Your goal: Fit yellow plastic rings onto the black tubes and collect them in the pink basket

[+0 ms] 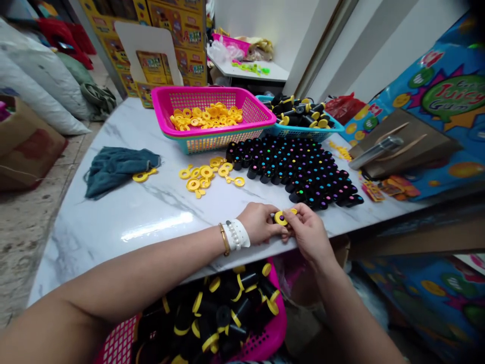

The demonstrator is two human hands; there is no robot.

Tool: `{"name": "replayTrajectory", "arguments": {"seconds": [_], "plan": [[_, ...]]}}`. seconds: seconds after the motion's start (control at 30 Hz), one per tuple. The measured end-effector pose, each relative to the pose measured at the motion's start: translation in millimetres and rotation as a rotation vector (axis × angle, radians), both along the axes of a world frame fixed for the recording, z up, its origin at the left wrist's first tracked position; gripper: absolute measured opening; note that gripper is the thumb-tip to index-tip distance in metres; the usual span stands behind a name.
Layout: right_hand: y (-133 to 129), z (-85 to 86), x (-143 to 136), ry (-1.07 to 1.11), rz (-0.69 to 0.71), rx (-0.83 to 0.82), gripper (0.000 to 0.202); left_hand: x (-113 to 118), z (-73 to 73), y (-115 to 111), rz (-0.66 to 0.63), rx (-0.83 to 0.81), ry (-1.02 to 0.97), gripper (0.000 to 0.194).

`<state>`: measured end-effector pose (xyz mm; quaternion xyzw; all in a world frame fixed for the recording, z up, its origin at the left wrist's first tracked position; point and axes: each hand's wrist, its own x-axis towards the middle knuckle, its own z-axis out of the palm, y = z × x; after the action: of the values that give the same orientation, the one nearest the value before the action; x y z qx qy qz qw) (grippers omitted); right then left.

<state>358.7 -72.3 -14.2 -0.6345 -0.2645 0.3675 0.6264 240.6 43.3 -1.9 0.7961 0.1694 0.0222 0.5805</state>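
Observation:
Near the front edge of the table, my left hand (258,222) is closed around a small black piece, mostly hidden by the fingers. A yellow ring with a tab (279,218) sits over its top, and a dark purple dot shows in the hole. My right hand (311,233) pinches the ring's tab side between thumb and fingers. Just beyond my hands, black cylindrical pieces (299,161) with coloured dots stand packed in rows. Loose yellow rings (205,172) lie to their left. Below the edge, a pink basket (279,323) holds black cylinders with yellow rings.
At the table's back stands a pink basket (157,108) of yellow rings, beside a blue basket (303,132) of black and yellow pieces. A dark green cloth (115,169) lies left. A brown paper bag (417,134) stands right. Yellow boxes (189,43) are stacked behind.

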Motion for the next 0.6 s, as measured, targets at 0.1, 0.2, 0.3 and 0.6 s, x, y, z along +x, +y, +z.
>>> {"name": "replayTrajectory", "arguments": {"seconds": [0.1,0.2,0.3,0.6], "plan": [[-1.2,1.4,-0.5,-0.026,-0.01,-0.011,0.036,0.6,2.8,-0.5,-0.001,-0.028,-0.002,0.034],[-1.3,4.1,-0.7,-0.011,-0.001,-0.038,0.035,4.1,4.5,-2.7,0.057,-0.091,0.064,0.039],[-1.5,5.0,0.3,-0.009,-0.008,-0.058,0.034,7.4,5.6,-5.6,0.122,-0.125,0.107,0.036],[-5.4,4.5,7.1,0.054,0.003,-0.056,0.028,0.4,6.0,-5.1,0.035,0.211,-0.075,0.015]]}}
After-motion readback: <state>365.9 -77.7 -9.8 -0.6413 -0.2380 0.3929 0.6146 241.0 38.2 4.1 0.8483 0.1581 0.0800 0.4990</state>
